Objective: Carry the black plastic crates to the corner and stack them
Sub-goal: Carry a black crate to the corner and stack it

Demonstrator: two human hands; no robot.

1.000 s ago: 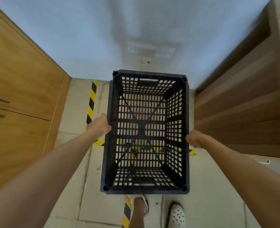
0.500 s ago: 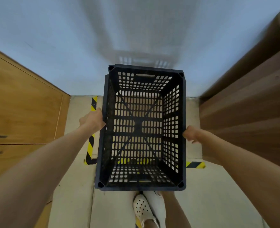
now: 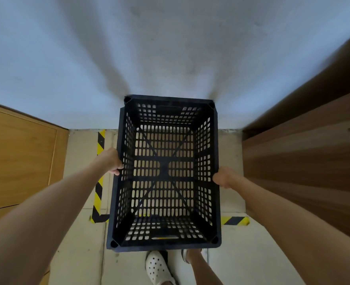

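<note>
Pale floor tiles (image 3: pixel 81 233) are meeting a white wall (image 3: pixel 170 48) at the drop zone, which yellow-black hazard tape (image 3: pixel 100 177) is bordering. The person is holding the black crate (image 3: pixel 165 173) above this zone, its far rim near the wall. The left hand (image 3: pixel 110 161) is gripping the left rim, fingers curled over it; the right hand (image 3: pixel 221 178) is clasping the right rim. No second crate is showing here. Risks, as judged: the far rim is likely to strike the wall, or the crate may land skewed across the tape. A wooden panel (image 3: pixel 303 161) is crowding the right forearm; a wooden door (image 3: pixel 19 161) is flanking the left. White clogs (image 3: pixel 157 268) are standing just under the near rim, risking toes.
</note>
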